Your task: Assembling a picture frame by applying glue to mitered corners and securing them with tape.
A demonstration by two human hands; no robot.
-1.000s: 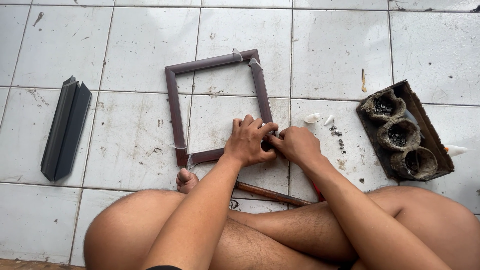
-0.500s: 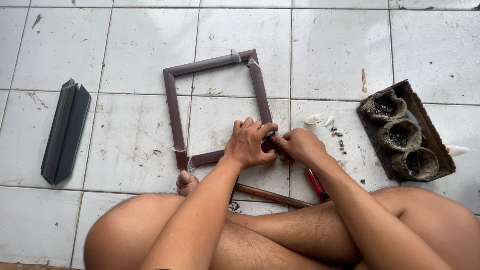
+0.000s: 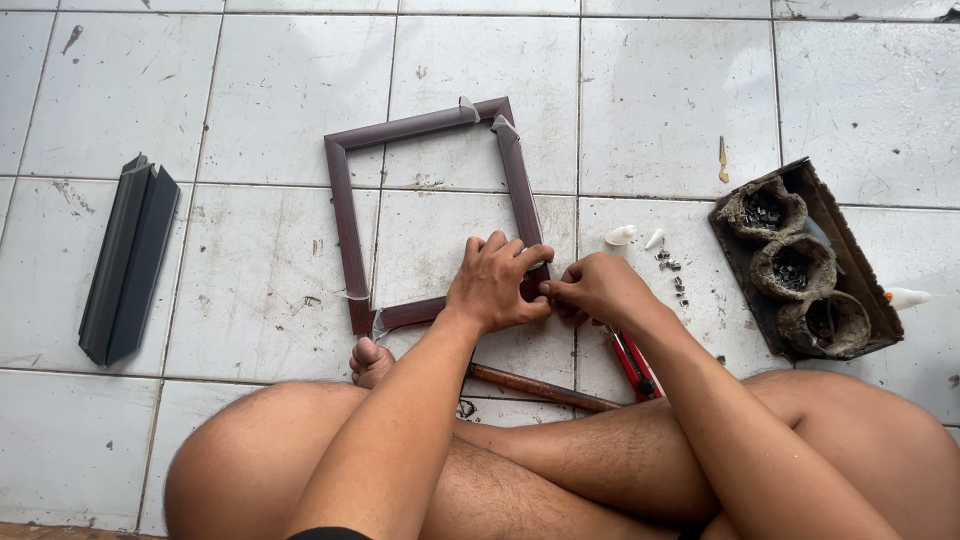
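Frame (image 3: pixel 430 210) flat on floor tiles (image 3: pixel 250 90), three corners joined and taped. Left hand (image 3: pixel 495 285) clamped over near-right corner, right hand (image 3: pixel 600 288) pinching beside it; that joint judged unfinished. Pliers (image 3: pixel 635 365), screws (image 3: pixel 672 272) close by.

hands (image 3: pixel 545 285) (both) gripping brown frame (image 3: pixel 345 220) corner

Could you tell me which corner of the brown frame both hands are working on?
The near right corner, beneath left hand and right hand; the frame's other corners lie untouched.
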